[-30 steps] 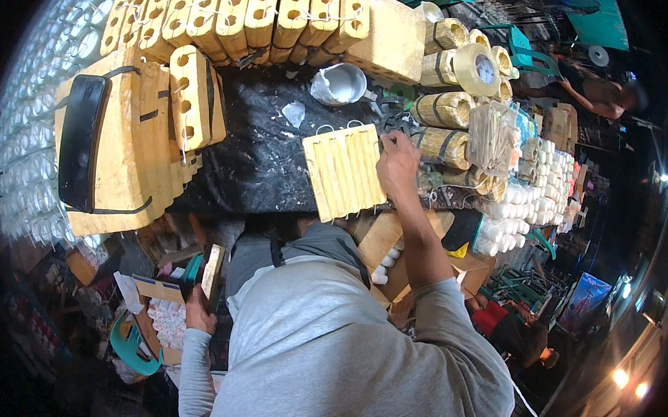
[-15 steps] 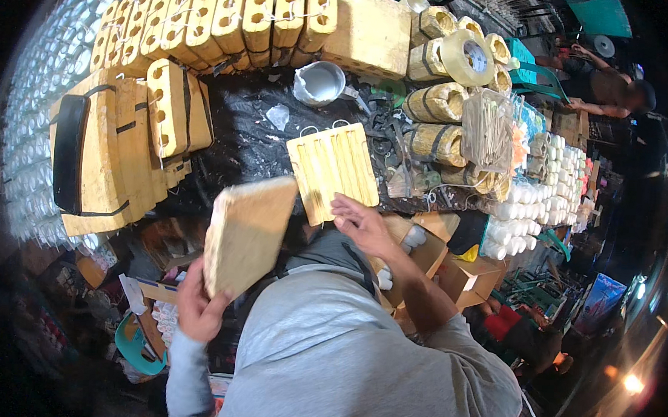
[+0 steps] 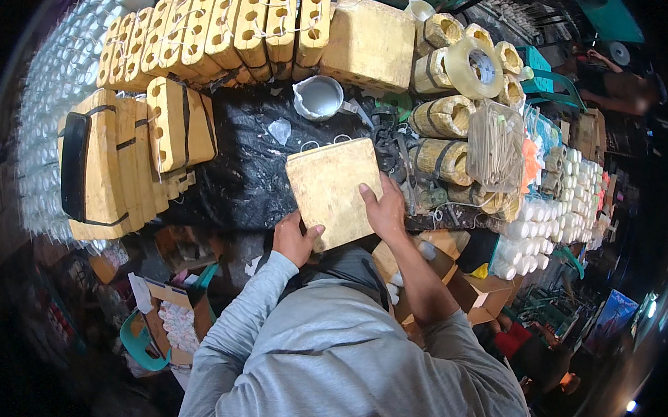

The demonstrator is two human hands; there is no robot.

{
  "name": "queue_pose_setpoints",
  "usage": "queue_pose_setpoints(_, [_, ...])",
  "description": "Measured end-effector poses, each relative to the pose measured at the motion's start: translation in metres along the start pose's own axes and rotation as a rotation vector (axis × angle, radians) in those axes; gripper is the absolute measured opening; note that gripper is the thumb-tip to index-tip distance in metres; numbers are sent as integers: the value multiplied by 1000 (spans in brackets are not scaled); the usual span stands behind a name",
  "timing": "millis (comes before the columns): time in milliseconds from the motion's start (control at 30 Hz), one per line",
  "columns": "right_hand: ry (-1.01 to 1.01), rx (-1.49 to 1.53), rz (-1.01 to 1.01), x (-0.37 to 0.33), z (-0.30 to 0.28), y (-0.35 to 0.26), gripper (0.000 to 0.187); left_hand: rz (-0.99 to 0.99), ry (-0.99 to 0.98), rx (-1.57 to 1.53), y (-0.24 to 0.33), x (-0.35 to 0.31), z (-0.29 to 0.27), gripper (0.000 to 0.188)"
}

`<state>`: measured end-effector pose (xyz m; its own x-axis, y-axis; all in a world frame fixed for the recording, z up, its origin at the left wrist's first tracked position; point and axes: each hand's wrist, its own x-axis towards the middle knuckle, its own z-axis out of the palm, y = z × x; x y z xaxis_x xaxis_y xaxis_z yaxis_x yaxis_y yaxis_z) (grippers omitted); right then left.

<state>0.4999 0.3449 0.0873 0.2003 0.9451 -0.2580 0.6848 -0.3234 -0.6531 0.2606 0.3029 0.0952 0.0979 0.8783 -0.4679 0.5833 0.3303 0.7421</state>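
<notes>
Both hands gripping a flat yellow slab (image 3: 333, 189), left hand (image 3: 294, 240) underneath, right hand (image 3: 385, 209) on its edge, shiny metal pot (image 3: 319, 97) behind, maybe empty

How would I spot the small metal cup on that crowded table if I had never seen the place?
Start at the black sheet covering the middle of the table. At its far edge, just in front of the big plain yellow block, stands the metal cup, beyond the yellow slab held by both hands. It is the only shiny, round, silver thing among yellow blocks and rolls.
</notes>
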Motion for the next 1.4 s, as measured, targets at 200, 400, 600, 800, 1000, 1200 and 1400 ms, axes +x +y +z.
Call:
queue_pose_setpoints(200, [13, -119, -36, 9, 8, -4, 45, -63, -25, 114, -10, 15, 6, 44])
queue_pose_setpoints(400, [10, -148, -36, 13, 10, -7, 41, 29, 25, 150, -21, 24, 14, 45])
queue_pose_setpoints(600, [-151, -150, 105, 16, -2, -16, 46, -32, 76, 95, -24, 29, 23, 50])
queue_pose_setpoints(800, [-260, -207, 210, 16, -6, -25, 53, -143, 82, 6, -36, 47, 32, 54])
queue_pose_setpoints(1000, [-193, -130, 188, 11, -4, -22, 56, -48, 118, 143, -35, 43, 32, 69])
queue_pose_setpoints(1200, [-439, 524, 495, -9, -3, -13, 61, -483, -232, -857, -38, 37, -12, 62])
queue_pose_setpoints(1400, [-441, 1032, 450, -52, 17, -27, 77, -68, -133, -345, -20, -12, -73, 68])
